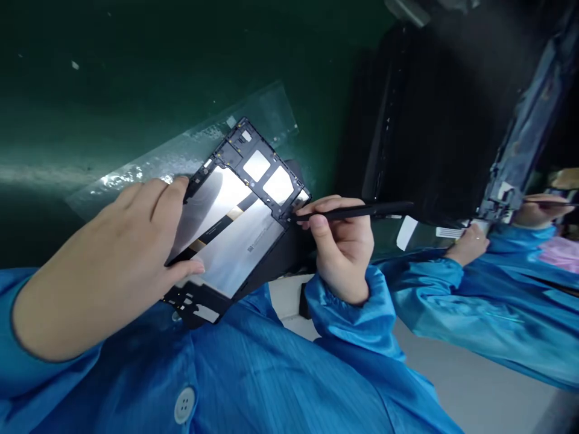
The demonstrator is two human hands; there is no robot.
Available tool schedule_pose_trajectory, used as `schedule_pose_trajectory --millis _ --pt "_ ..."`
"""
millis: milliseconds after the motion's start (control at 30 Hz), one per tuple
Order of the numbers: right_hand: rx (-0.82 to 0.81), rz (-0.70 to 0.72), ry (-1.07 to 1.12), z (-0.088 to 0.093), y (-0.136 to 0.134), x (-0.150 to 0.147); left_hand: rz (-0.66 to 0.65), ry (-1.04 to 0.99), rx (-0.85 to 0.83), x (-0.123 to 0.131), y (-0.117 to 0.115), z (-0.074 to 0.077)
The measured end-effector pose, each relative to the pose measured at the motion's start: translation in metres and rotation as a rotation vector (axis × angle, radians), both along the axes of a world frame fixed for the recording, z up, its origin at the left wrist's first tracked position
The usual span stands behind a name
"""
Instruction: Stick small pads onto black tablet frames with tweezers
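Note:
My left hand (113,259) grips the left edge of an opened tablet panel (235,223), a black frame with a shiny metal back, gold strips and two pale pads near its top. The panel is tilted up off the green mat. My right hand (344,241) is closed in a pen hold on a thin black tool (357,211). The tool's tip touches the panel's right edge near the upper corner. Both my sleeves are blue.
A clear plastic bag (190,150) lies on the green mat (90,72) under the panel. A dark stack or tray (429,120) stands at the right. A co-worker's hand (470,244) and blue sleeve work on another device at the far right.

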State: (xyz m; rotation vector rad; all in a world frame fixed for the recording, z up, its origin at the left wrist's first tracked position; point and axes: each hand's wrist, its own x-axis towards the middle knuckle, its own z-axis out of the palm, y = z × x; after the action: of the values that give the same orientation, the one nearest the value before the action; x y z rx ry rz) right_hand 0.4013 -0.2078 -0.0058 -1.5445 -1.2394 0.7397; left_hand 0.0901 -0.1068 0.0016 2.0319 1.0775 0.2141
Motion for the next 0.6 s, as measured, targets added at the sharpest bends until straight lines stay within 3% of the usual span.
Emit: schedule_pose_trajectory --millis 367,600 --pt "0.021 0.048 -0.028 -0.005 -0.003 0.003 -0.13 0.16 0.208 -0.017 0.006 -0.016" --pt "0.098 -0.013 -0.09 -0.014 -0.002 -0.007 -0.073 0.175 0.129 -0.013 0.005 -0.012"
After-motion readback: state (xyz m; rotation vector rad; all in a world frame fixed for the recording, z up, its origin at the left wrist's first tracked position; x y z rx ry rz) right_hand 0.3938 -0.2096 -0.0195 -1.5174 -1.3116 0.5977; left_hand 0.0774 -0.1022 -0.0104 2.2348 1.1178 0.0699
